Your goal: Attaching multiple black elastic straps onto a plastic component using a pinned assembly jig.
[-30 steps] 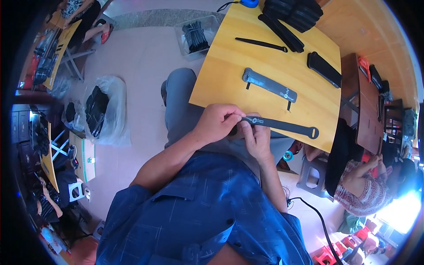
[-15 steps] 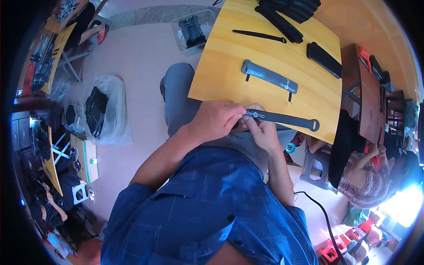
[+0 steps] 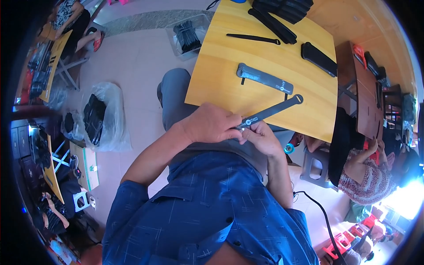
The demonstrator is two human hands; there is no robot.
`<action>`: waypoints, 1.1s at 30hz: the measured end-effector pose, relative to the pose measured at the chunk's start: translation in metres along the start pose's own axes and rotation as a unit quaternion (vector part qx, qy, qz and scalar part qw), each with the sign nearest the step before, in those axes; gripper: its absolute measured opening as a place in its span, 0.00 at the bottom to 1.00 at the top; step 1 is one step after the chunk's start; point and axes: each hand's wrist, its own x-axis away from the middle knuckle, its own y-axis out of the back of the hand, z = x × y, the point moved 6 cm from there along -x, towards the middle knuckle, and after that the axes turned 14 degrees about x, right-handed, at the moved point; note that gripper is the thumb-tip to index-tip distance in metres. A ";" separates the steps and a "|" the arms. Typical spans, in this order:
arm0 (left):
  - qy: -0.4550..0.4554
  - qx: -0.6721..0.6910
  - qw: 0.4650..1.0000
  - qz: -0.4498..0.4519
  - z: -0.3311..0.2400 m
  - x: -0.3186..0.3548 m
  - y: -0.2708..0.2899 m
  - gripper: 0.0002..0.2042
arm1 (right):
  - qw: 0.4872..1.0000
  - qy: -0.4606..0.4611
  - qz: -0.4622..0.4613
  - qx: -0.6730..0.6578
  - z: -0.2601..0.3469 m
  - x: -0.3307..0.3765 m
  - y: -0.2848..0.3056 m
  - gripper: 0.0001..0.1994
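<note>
I note my left hand (image 3: 211, 128) and right hand (image 3: 261, 138) both pinched closed on the near end of a long black strap (image 3: 270, 111), held just over the near edge of the yellow table (image 3: 221, 75). Beyond it a grey flat bar (image 3: 264, 78) lies on the tabletop, with black pieces (image 3: 282, 13) stacked at the far edge.

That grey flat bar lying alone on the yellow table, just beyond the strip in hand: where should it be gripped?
Probably mid-length. The grey flat bar lies flat and slanted on the yellow table, both long edges free, so a pinch across its narrow width from above suits it. Its rounded left end has a small peg beside it; avoid that end.
</note>
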 end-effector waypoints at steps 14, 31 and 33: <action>0.031 0.202 0.978 -0.036 -0.018 0.004 0.008 0.09 | 0.990 0.039 -0.077 -0.107 0.007 0.014 -0.039 0.14; 0.088 0.454 0.887 0.018 -0.023 0.007 0.008 0.11 | 0.996 0.083 0.015 -0.028 0.037 0.018 -0.042 0.16; 0.114 0.426 0.897 -0.030 -0.023 0.006 0.011 0.13 | 0.995 0.078 -0.022 -0.062 0.030 0.016 -0.043 0.18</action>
